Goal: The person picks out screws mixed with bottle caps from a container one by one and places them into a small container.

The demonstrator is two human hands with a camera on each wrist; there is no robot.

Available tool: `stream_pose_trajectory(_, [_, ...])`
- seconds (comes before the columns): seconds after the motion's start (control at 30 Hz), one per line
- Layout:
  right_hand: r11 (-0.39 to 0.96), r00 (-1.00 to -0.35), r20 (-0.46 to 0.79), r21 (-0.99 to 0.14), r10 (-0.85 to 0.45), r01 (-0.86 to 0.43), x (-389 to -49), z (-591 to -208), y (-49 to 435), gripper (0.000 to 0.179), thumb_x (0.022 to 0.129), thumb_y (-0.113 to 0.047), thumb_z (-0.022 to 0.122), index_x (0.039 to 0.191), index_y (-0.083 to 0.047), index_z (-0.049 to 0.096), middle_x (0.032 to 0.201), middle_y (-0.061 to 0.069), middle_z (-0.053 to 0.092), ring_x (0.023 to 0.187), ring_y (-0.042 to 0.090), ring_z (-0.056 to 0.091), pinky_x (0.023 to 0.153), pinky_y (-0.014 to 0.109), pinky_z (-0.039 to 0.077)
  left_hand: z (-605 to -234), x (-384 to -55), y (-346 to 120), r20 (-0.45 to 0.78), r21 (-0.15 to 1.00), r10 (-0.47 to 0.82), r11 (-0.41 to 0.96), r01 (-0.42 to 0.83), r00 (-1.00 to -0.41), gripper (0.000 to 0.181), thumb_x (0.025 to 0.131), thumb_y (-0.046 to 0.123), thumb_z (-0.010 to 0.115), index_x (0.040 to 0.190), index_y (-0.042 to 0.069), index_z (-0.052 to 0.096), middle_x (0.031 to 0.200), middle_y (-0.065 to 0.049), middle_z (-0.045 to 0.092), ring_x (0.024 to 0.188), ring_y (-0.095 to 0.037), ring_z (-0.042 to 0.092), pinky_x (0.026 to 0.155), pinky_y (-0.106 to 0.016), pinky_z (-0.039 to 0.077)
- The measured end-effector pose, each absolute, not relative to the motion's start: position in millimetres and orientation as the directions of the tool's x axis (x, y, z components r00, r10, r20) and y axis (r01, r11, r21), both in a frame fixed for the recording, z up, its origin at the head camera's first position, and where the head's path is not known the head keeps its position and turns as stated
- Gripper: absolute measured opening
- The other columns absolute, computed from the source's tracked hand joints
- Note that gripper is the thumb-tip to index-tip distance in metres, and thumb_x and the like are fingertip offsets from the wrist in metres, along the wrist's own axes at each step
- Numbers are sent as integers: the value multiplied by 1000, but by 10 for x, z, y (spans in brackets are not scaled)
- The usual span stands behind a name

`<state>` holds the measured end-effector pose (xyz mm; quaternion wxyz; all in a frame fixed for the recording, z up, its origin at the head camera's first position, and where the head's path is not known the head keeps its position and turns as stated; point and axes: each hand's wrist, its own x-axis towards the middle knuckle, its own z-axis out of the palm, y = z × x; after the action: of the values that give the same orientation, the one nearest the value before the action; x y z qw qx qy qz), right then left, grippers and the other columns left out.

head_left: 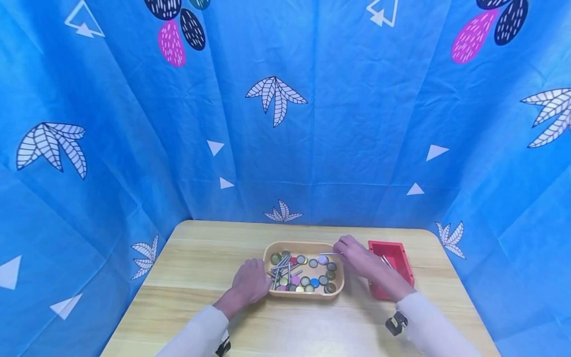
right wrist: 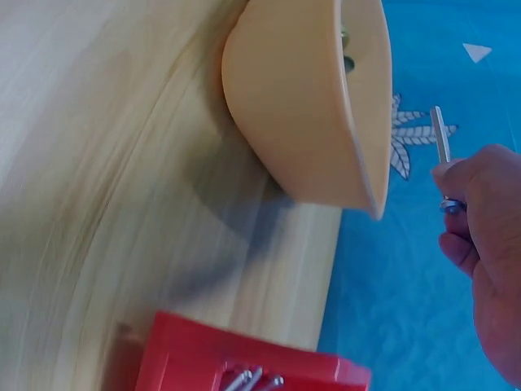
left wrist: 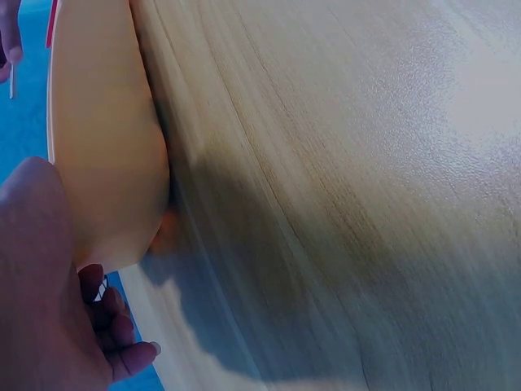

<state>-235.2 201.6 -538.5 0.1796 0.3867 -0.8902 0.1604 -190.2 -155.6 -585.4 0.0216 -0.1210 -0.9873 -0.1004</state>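
Note:
A tan oval-ended container holds bottle caps in several colours and a heap of thin metal rods toward its left side. At that left end, my left hand grips the container's wall; in the left wrist view its thumb side lies at the rim, fingers curled near the underside. Over the container's right end, my right hand pinches one silver metal rod between thumb and fingers. A small knob-like end shows below the pinch in the right wrist view.
A red bin stands to the right of the container, under the right forearm, with a few metal rods inside. Both rest on a light wooden table. Blue patterned cloth hangs behind and at both sides.

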Motion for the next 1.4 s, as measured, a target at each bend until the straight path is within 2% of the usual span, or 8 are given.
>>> stream_pose_trajectory(0.3, [697,-696,404,-174,-594,-696,-2305,-5336,2284,14,91,-4,74,104,-7,72,99,2,64,98,18,59,85,33,58,-5845,-1902,-1546,39,231,219,947,222,-975,29,82,26,54,93,0,57,80,-7,48,69,-21,43,62,-32,38])
stream_pose_trajectory(0.53, [712,-693,437,-152,-574,-686,-2269,-5357,2518,15,89,-1,72,102,-7,69,99,2,64,96,18,60,84,35,58,-5861,-1908,-1549,51,226,218,948,224,-975,28,81,26,55,91,0,57,78,-6,48,68,-20,43,60,-31,36])
stream_pose_trajectory(0.8, [707,-678,507,-174,-532,-685,-2233,-5409,2745,20,84,1,77,96,-10,67,91,-2,62,88,14,58,77,35,55,-5863,-1912,-1548,65,220,220,948,229,-973,28,83,26,56,92,-1,58,78,-7,48,68,-20,43,60,-31,38])
stream_pose_trajectory(0.97, [725,-705,500,-199,-503,-659,-2198,-5454,2884,21,83,2,79,95,-10,68,90,-3,63,86,14,58,73,34,54,-5867,-1908,-1546,56,237,222,944,229,-974,28,83,25,56,93,-1,58,79,-7,49,69,-20,43,62,-32,38])
stream_pose_trajectory(1.2, [794,-767,441,-173,-466,-583,-2116,-5496,3067,22,81,2,80,96,-8,66,90,3,64,86,19,63,78,43,60,-5871,-1917,-1547,38,233,203,950,206,-978,31,83,27,56,95,-1,58,80,-7,48,69,-20,43,61,-32,38])
stream_pose_trajectory(1.4, [827,-813,372,-172,-448,-535,-2054,-5495,3168,18,84,3,75,98,-4,67,92,8,66,89,24,65,82,47,60,-5874,-1925,-1547,29,226,202,953,203,-979,32,83,28,55,96,-1,58,81,-7,48,70,-20,43,61,-31,38])
